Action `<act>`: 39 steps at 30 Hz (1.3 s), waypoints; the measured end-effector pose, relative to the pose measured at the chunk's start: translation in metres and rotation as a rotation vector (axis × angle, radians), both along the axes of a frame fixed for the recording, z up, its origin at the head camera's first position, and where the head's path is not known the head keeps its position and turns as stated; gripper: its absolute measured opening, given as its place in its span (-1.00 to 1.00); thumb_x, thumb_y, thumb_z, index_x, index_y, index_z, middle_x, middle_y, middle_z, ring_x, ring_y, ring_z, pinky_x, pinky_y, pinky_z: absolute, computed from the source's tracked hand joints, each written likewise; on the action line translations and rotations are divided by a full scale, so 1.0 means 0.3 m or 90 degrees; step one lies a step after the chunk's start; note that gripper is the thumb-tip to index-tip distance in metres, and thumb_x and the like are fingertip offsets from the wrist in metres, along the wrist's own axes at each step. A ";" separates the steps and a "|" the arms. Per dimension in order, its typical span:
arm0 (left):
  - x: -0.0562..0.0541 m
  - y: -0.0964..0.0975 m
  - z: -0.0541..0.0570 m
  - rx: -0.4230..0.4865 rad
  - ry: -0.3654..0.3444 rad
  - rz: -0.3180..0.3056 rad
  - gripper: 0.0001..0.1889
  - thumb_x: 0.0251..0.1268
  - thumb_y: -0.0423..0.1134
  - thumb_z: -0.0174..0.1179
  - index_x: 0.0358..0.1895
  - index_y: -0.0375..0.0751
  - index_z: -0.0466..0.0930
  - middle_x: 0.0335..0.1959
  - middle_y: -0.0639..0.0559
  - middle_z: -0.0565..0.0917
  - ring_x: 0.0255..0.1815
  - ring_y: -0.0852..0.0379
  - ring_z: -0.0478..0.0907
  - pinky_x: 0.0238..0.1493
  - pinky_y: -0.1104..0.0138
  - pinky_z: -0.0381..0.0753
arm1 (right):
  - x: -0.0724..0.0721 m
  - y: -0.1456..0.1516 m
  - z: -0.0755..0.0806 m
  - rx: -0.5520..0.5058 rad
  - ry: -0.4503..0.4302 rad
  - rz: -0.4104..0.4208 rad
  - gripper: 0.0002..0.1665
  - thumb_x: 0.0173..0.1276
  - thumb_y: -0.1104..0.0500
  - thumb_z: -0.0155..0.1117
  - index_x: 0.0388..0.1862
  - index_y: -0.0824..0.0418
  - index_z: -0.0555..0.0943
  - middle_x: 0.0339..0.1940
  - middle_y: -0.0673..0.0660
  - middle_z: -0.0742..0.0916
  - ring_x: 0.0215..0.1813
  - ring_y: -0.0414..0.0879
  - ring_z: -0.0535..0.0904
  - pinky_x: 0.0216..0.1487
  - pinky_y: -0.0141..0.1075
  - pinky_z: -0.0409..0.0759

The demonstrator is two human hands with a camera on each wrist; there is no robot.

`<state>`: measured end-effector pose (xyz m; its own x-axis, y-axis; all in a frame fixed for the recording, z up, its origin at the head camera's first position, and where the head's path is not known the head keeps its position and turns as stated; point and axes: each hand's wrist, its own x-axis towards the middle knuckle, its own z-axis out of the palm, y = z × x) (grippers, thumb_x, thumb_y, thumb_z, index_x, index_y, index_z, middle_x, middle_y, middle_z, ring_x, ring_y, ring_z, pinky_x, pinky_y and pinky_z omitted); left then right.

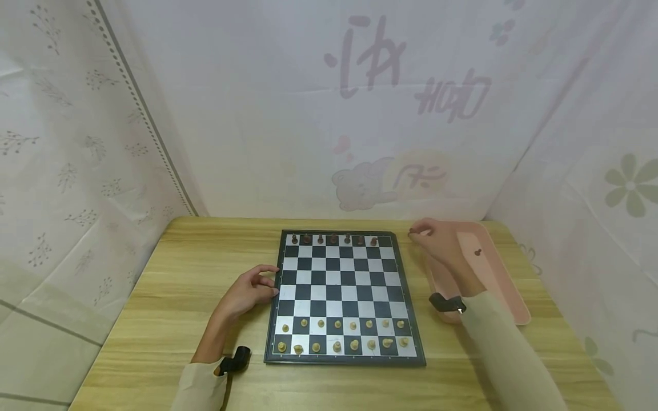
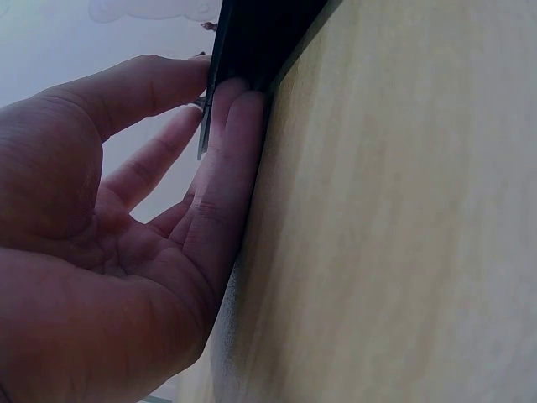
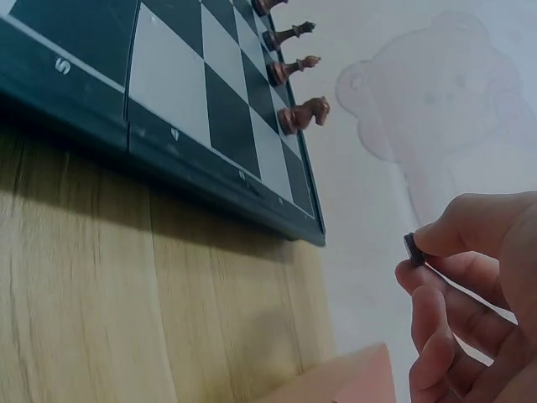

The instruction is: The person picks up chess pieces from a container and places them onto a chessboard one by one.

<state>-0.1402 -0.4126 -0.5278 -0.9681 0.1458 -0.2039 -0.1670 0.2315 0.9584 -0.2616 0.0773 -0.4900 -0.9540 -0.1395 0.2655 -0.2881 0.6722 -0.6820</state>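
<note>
A black-and-white chessboard point(image 1: 340, 277) lies on the table. My left hand point(image 1: 253, 292) is at its left edge; in the left wrist view the fingertips point(image 2: 237, 117) touch the board's dark rim point(image 2: 252, 42). Out past the far right corner, my right hand point(image 1: 437, 240) pinches a small chess piece point(image 3: 414, 249) between thumb and index finger. Only its dark base shows; the fingers hide the rest. Several brown pieces stand along the far row, with a knight point(image 3: 304, 116) at the right end of them. Two rows of cream pieces point(image 1: 336, 346) stand on the near side.
A pink tray point(image 1: 520, 311) sits right of the board, under my right forearm. One dark chess piece point(image 1: 478, 252) lies in it. The wooden table point(image 1: 205, 251) runs back to a printed white curtain point(image 1: 267, 142).
</note>
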 end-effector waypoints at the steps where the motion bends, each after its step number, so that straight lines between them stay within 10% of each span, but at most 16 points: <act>1: -0.002 0.000 -0.002 -0.002 -0.001 0.001 -0.45 0.35 -0.47 0.42 0.41 -0.31 0.59 -0.08 -0.24 0.74 -0.14 -0.07 0.71 -0.05 0.24 0.68 | -0.003 -0.007 0.000 0.003 -0.006 0.000 -0.84 0.54 0.27 0.46 0.00 0.35 0.77 -0.05 0.31 0.81 -0.14 -0.02 0.63 -0.20 -0.32 0.57; 39: -0.005 -0.006 -0.012 -0.021 0.004 0.002 -0.44 0.32 -0.47 0.41 0.40 -0.29 0.60 -0.10 -0.20 0.74 -0.15 -0.07 0.69 -0.06 0.22 0.64 | -0.058 -0.166 -0.082 0.101 -0.115 0.021 -0.89 0.51 0.23 0.45 -0.06 0.21 0.82 -0.07 0.17 0.84 -0.06 0.12 0.71 -0.01 0.02 0.65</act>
<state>-0.1415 -0.4144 -0.5314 -0.9697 0.1367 -0.2024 -0.1616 0.2624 0.9513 -0.2789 0.0275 -0.5146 -0.9783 -0.1975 0.0630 -0.1942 0.7675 -0.6109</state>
